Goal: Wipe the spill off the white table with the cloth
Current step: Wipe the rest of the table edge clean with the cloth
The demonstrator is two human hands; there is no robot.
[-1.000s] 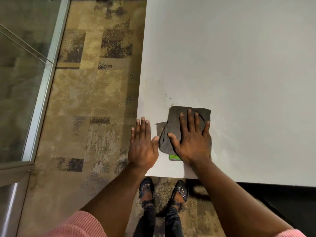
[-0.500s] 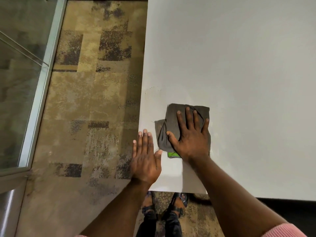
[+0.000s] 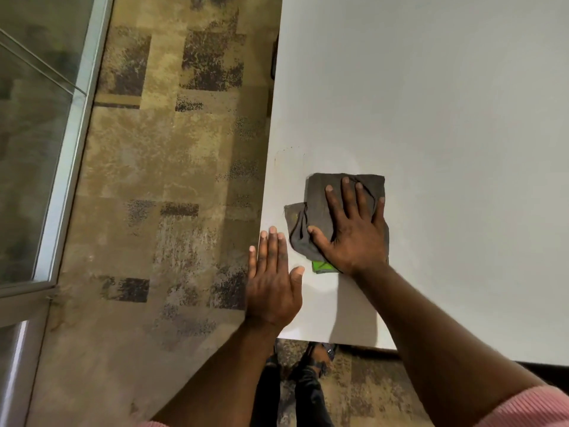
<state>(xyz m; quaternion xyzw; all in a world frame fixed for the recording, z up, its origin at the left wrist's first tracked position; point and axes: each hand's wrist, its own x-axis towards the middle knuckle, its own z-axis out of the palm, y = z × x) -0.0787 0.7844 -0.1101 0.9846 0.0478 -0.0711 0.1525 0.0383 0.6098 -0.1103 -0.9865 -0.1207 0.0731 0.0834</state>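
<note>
1. The folded dark grey cloth (image 3: pixel 320 204) lies flat on the smooth white table (image 3: pixel 446 124), near the table's left edge and close to its near-left corner. A lower layer sticks out to the left, and a bright green tag (image 3: pixel 321 267) shows at its near edge.
2. The right hand (image 3: pixel 354 232) lies palm down on the cloth, fingers spread wide and thumb angled out to the left; it covers most of the cloth's right and near part.
3. The left hand (image 3: pixel 274 288) is held flat over the table's left edge just beside the cloth, not touching it, fingers straight and pressed together, thumb out toward the cloth.
4. A few faint dark specks (image 3: pixel 289 148) mark the tabletop just beyond the cloth, near the left edge.
5. Left of the table lies a tan carpet with dark mottled patches (image 3: pixel 172 180), bordered by a glass panel in a metal frame (image 3: pixel 49 149).
6. Pink ribbed sleeves (image 3: pixel 529 408) show at the bottom.
</note>
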